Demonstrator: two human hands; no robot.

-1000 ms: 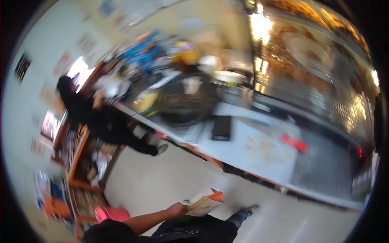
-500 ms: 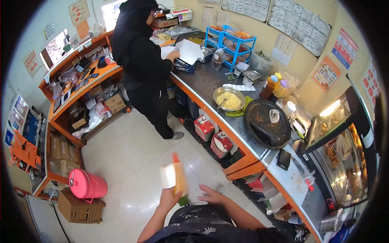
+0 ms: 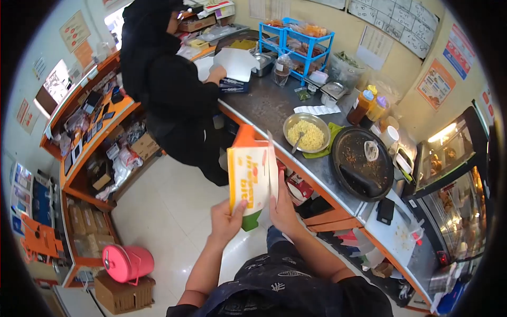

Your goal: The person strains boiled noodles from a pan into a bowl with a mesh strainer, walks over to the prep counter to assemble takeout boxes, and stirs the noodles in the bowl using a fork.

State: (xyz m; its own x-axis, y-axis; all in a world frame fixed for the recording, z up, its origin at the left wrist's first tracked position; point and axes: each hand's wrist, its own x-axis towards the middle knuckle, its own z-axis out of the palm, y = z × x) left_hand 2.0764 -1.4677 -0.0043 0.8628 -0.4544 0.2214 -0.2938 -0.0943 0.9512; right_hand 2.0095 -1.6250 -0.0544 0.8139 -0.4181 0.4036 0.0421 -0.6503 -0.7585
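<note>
A printed cardboard food carton [image 3: 249, 177], cream and yellow with an orange flap at the top and a green flap at the bottom, is held up in front of me. My left hand [image 3: 227, 221] grips its lower left side, the thumb on the printed face. Along the carton's right edge lies my right hand [image 3: 284, 208], its fingers up against the side panel and partly hidden. The upper flaps stand open, and the carton is slightly tilted.
To the right runs a metal counter [image 3: 259, 108] with a bowl of yellow noodles [image 3: 308, 136], a black round pan [image 3: 351, 153] and sauce bottles [image 3: 362, 105]. A person in black [image 3: 169, 90] stands there with another box [image 3: 234, 85]. A pink bucket [image 3: 128, 263] stands left.
The carton has risen closer to the counter and opened out from a flatter shape. My right hand, formerly apart from it with fingers spread, now touches its right side. The view has shifted.
</note>
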